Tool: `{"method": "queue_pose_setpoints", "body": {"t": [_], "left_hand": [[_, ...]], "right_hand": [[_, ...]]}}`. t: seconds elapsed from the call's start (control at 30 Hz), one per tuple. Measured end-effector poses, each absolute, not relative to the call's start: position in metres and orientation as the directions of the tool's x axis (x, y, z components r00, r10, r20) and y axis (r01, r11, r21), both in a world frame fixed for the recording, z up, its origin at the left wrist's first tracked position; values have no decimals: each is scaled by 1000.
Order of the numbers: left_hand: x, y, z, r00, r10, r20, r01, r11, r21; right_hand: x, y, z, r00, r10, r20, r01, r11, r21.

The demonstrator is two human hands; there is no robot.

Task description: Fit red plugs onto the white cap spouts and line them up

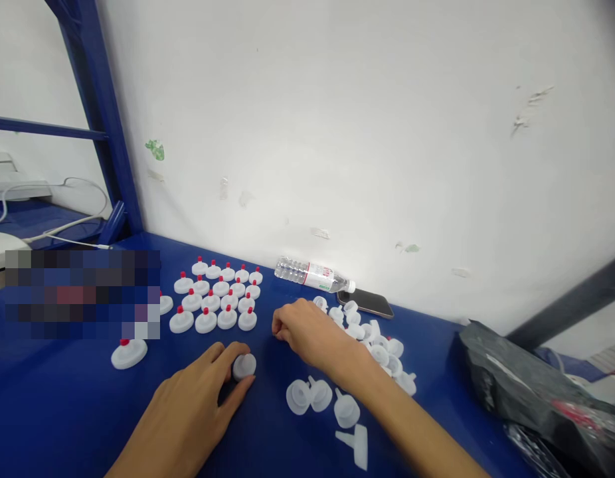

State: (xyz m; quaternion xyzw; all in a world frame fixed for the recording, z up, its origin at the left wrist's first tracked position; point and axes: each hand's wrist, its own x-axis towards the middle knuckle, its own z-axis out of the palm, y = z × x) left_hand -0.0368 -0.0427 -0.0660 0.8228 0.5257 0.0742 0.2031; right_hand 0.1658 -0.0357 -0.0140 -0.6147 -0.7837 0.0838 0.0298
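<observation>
My left hand pinches a white nozzle cap between thumb and fingers, low over the blue table. My right hand is closed, knuckles up, a little to the right of that cap. Whatever its fingers hold, if anything, is hidden. Beyond my left hand, several white caps with red tips stand upright in rows. Another red-tipped cap stands apart at the left. Loose white nozzle caps lie tumbled beneath and beside my right forearm, most showing no red tip.
A clear water bottle lies on its side by the wall, with a dark phone beside it. A grey plastic bag sits at the right. Blue shelf posts rise at the left, near white cables.
</observation>
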Motion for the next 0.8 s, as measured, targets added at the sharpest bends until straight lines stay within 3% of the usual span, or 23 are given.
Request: {"method": "queue_pose_setpoints", "body": {"t": [0.27, 0.6, 0.8], "left_hand": [[-37, -43, -63, 443, 888, -122, 839, -363, 407], [-36, -42, -65, 449, 886, -118, 847, -379, 374], [-37, -42, -67, 453, 885, -110, 839, -381, 389]], "right_hand": [[168, -35, -11, -246, 969, -33, 947, 233, -219], [152, -48, 9, -426, 904, -39, 725, 315, -613], [154, -47, 9, -446, 895, 12, 719, 366, -591]]}}
